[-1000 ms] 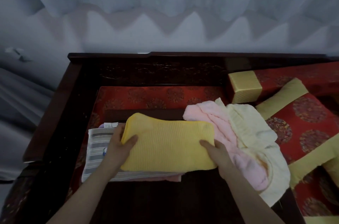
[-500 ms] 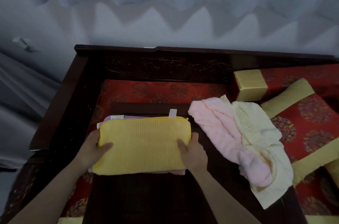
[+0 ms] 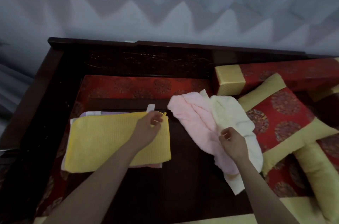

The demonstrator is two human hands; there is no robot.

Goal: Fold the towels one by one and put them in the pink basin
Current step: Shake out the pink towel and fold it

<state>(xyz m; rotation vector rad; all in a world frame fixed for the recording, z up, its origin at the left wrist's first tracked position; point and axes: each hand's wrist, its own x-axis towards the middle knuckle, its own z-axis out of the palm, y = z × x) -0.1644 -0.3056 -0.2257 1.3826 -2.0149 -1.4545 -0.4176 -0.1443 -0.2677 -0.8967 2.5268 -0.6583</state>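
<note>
Probably next: lift the pink towel [image 3: 192,124] by one corner with the right hand [image 3: 232,138], now curled at its seam with the cream towel [image 3: 236,119] (pinching or not, cannot tell), peel it clear and spread it flat on the dark table [image 3: 183,178] before matching edges. Bring over the left hand [image 3: 148,128], loosely curled and gripping nothing visible above the far right corner of the folded yellow towel [image 3: 110,141] at the table's left edge, to pin the fold. Looks plush and soft, rumpled into long ridges along the table's right edge; no pink basin in view.
</note>
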